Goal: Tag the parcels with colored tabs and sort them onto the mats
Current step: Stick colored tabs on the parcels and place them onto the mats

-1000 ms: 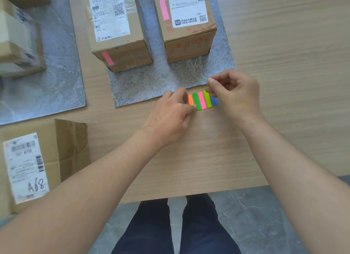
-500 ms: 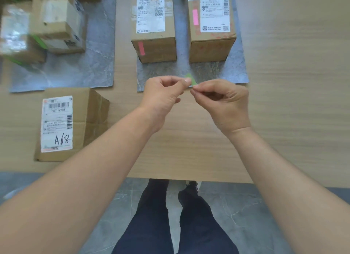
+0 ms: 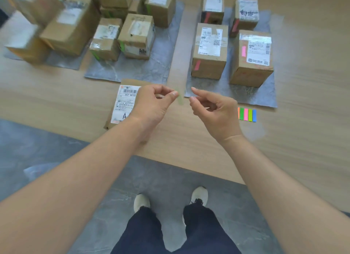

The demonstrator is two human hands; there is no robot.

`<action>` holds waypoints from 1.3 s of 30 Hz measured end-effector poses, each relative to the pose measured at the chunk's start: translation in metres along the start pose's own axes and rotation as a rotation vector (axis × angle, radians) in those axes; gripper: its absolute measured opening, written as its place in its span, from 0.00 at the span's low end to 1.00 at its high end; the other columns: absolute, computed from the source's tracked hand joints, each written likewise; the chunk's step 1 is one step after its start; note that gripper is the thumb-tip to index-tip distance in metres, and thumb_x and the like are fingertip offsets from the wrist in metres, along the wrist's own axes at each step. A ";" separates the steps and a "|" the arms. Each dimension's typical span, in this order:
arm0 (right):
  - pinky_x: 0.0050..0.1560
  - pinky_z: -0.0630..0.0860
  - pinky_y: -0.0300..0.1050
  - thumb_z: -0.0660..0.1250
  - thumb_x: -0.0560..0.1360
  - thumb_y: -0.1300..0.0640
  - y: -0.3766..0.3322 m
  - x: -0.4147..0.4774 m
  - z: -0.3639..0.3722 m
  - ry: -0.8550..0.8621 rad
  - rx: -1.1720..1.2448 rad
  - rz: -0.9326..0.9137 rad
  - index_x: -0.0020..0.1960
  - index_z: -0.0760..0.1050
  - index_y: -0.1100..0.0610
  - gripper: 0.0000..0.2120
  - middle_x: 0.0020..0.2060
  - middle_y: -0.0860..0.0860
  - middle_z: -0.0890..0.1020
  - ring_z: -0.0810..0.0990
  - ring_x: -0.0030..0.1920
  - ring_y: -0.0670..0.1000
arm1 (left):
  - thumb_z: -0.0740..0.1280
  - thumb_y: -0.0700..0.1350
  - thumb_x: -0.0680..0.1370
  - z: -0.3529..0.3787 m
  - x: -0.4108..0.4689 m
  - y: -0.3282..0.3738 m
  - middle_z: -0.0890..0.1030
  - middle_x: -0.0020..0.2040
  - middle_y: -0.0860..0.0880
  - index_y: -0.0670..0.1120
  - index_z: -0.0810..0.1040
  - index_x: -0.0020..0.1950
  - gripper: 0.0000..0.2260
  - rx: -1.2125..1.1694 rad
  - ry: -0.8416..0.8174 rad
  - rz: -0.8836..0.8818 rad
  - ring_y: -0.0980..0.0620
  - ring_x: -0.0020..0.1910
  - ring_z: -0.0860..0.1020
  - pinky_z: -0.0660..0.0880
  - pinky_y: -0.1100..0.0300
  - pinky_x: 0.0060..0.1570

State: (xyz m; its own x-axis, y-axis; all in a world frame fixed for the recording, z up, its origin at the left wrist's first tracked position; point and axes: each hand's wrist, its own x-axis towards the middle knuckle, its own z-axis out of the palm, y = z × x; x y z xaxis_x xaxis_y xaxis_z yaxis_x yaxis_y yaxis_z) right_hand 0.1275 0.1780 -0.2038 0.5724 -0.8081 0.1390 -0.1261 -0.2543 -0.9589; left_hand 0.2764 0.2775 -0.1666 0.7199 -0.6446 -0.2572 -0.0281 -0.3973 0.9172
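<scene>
A thin green tab [image 3: 180, 99] hangs from the pinched thumb and forefinger of my left hand [image 3: 153, 104], above the table's near edge. My right hand [image 3: 214, 111] hovers just right of it, fingers curled and apart, touching nothing. Under my left hand lies a flat parcel [image 3: 121, 104] with a white label marked "A". The pad of colored tabs [image 3: 247, 114] rests on the wood to the right of my right hand. The right mat [image 3: 212, 91] carries several parcels [image 3: 209, 51] with pink tabs. The middle mat [image 3: 144, 70] carries parcels [image 3: 136, 36] with green tabs.
A third mat [image 3: 64, 61] at the far left holds more stacked boxes [image 3: 68, 26], blurred. The wooden table [image 3: 303, 121] ends near my wrists; below it are grey floor tiles, my dark trousers and white shoes.
My right hand has let go of the green tab and pulled slightly away; my left hand alone holds it. The view has swung left and back, so more mats and the tab pad show.
</scene>
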 end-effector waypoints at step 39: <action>0.55 0.81 0.56 0.76 0.76 0.52 -0.016 -0.050 0.177 -0.423 -0.802 -0.283 0.64 0.84 0.53 0.17 0.67 0.57 0.80 0.81 0.63 0.62 | 0.76 0.45 0.75 -0.155 -0.020 -0.149 0.71 0.48 0.48 0.48 0.86 0.42 0.02 0.324 0.125 0.023 0.47 0.47 0.77 0.75 0.56 0.54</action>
State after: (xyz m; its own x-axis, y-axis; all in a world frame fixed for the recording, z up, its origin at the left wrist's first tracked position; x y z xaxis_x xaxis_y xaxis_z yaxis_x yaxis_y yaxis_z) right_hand 0.2447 0.3169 -0.2388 0.8932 -0.4408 0.0886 -0.3662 -0.8275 -0.4256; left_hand 0.3738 0.4503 -0.2510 0.7951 -0.5790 -0.1801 -0.2499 -0.5835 0.7727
